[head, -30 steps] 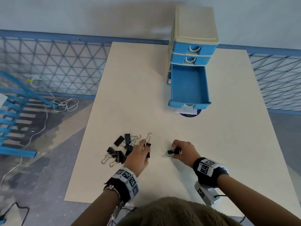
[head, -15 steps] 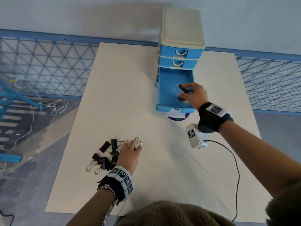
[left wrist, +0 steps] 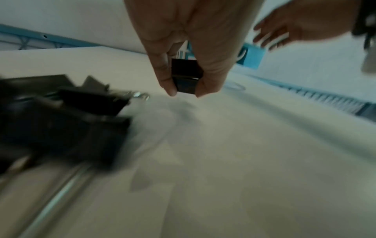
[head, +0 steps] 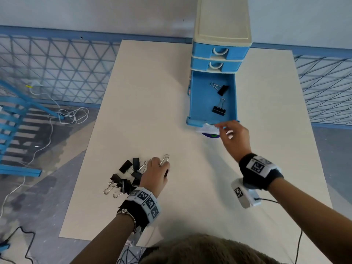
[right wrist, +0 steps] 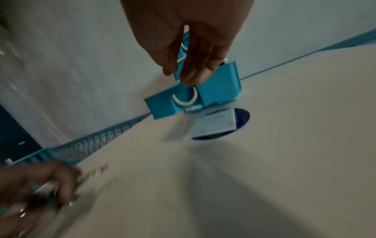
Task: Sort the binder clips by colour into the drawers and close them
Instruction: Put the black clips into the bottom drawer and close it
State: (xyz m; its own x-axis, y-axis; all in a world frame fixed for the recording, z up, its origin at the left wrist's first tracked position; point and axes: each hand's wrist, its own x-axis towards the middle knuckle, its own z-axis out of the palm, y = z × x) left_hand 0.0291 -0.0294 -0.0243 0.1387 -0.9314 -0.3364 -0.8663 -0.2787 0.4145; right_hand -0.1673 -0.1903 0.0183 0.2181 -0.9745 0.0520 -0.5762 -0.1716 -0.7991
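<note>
Hidden: black metal binder clip [left wrist: 186, 75], mostly covered by left hand [head: 155, 173] pinching it.
Right hand [head: 235, 139]: fingers relaxed, empty, by the open blue plastic drawer [head: 194, 103].
Blurred: black clip pile [head: 126, 178], table's near-left.

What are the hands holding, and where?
The left hand pinches a black clip by its body. The right hand holds nothing.

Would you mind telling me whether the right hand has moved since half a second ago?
Yes. The right hand has pulled back out of the open bottom drawer toward the person, and now sits empty just past the drawer's front edge.
</note>
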